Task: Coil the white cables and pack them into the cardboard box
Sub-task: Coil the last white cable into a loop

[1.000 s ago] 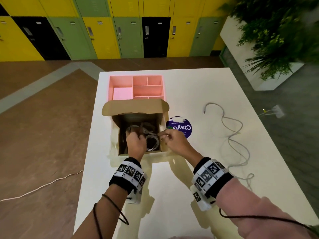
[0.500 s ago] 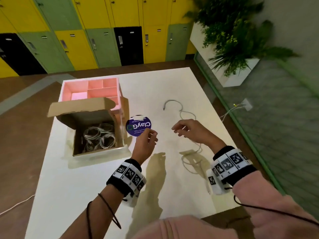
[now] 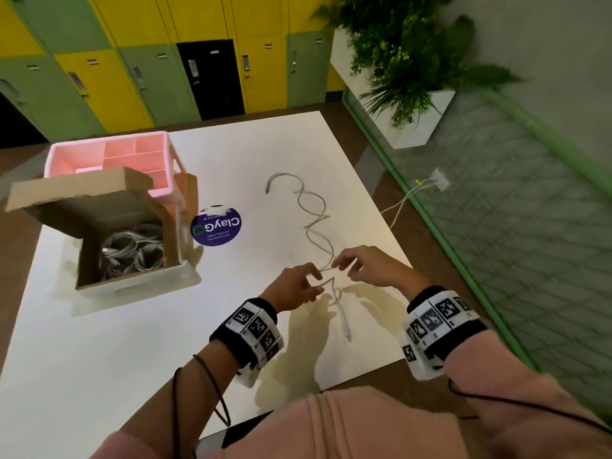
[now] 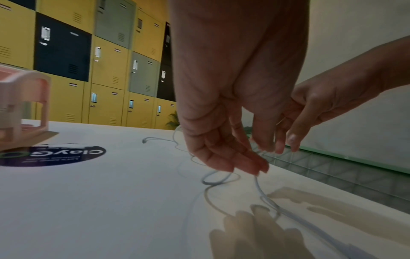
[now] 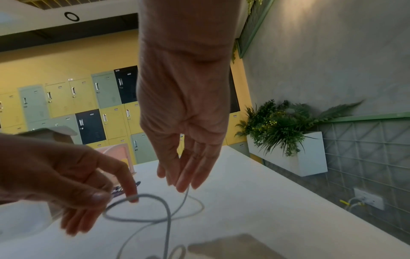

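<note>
A loose white cable snakes over the white table from the far middle to a plug end near my hands. My left hand pinches it between thumb and forefinger, and a small loop hangs below that pinch. My right hand pinches the same cable a little farther along, fingers pointing down. The open cardboard box stands at the left with its flap raised, and coiled white cables lie inside.
A pink divided organizer stands behind the box. A round purple sticker lies between box and cable. The table's right edge runs close to my right hand. Beyond it are a floor socket with cables and a white planter.
Both hands left the box and moved right to the loose cable. They now pinch it and have raised part of it off the table. The view has swung right.
</note>
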{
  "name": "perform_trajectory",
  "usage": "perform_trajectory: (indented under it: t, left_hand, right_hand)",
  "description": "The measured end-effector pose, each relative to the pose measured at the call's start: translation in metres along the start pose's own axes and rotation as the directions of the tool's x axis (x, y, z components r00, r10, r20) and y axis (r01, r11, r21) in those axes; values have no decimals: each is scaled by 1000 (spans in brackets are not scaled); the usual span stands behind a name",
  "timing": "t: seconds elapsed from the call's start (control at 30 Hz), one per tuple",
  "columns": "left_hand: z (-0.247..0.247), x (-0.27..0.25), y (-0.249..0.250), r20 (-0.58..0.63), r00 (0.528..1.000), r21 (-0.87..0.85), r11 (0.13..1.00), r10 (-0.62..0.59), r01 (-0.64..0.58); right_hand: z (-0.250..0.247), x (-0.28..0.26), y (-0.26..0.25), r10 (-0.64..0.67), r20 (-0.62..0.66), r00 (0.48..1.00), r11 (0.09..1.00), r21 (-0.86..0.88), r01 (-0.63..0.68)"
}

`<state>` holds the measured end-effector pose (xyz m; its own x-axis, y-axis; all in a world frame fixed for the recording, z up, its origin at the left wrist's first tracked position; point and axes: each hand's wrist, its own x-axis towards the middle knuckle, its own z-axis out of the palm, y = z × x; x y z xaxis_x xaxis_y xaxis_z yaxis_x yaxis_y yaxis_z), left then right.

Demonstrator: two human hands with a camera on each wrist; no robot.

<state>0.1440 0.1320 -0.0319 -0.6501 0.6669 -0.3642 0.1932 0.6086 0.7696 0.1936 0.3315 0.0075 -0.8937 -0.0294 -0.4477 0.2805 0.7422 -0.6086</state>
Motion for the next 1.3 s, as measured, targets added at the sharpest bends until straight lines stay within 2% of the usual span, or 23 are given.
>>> perform_trajectory:
  t: [0.13,0.23,0.33,0.4,0.47,0.53,0.63,0.73,0.8,0.9,0.97,1.07,1.17,1.27,1.3]
  left_hand:
    - [11,4,5,-98,995,21,1000,-6,8]
    - [7,4,12,-195,979,10,998,56,-55]
    - [-5,4,19,-336,936,-37,992,102,-122]
    - [-13,2,26,-452,889,-110,984,75,-139]
    - [-18,-1,35,-512,859,-216,963,28,-160]
    - [-25,-8,46,-514,857,-318,936,-35,-152]
    - [-41,-21,62,-391,912,-487,868,-122,-93]
    - [-62,-33,74,-287,954,-564,820,-81,-100]
    - [-73,-40,76,-324,945,-487,862,-31,-139]
    - [-85,-41,74,-405,911,-133,981,78,-143]
    - [-92,-44,74,-439,888,55,990,139,-128]
    - [-102,-50,73,-490,833,208,962,257,-174]
    - [-111,-57,67,-557,772,179,952,306,-248]
    - [-120,-62,65,-606,742,-38,921,287,-388]
    - [-124,-64,66,-624,729,-88,901,283,-425]
  right_hand:
    - [17,1,9,-12,-25,1000,1000,-22,12]
    - [19,3,6,-37,-56,998,998,-46,34]
    - [9,6,-5,-95,-135,986,994,39,101]
    - [0,9,-15,-98,-212,972,980,152,132]
    - [-9,11,-28,-103,-296,950,955,237,177]
    - [-19,14,-44,-118,-374,920,928,288,236]
    - [-35,16,-65,-164,-429,888,897,311,315]
    - [-46,16,-85,-242,-445,862,894,244,376]
    - [-50,16,-99,-297,-438,848,889,199,413]
    - [-54,18,-112,-347,-415,841,867,201,456]
    - [-56,19,-122,-380,-386,841,852,209,481]
    - [-59,27,-133,-399,-331,855,868,166,469]
    - [-62,33,-138,-417,-247,875,886,102,451]
    - [-58,36,-142,-474,-187,860,874,15,485]
    - [-56,39,-143,-470,-170,866,875,34,482]
